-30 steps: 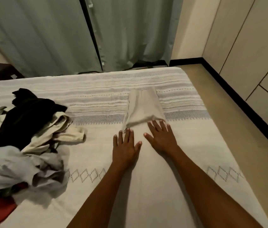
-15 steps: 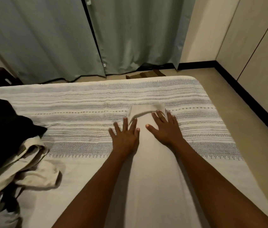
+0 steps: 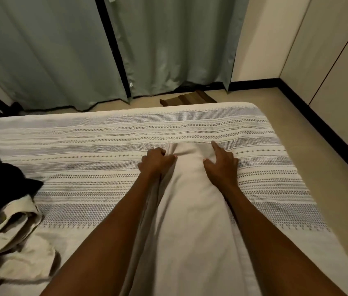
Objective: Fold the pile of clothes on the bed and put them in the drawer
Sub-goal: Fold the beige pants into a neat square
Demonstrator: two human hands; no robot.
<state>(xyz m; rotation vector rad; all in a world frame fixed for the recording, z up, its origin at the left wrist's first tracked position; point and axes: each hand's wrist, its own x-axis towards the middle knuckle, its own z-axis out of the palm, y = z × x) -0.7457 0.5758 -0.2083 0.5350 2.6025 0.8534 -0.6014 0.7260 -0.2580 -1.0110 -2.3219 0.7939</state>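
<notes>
- On my feed the bed [image 3: 83, 171] carries a long cream garment [image 3: 190, 210] laid lengthwise between both forearms, its far end near the foot of the mattress.
- The pile of clothes [image 3: 4, 199] sits at the left edge, black cloth on top of cream pieces, well apart from the hands.
- I see no drawer opened; pale cabinet panels [image 3: 339, 71] line the right wall.
- Left hand [image 3: 156, 161]: fingers curled, gripping the garment's left far corner.
- Right hand [image 3: 222, 165]: fingers mostly straight, index extended, pressing flat on the right far corner.
- Green curtains [image 3: 62, 50] hang beyond the bed.
</notes>
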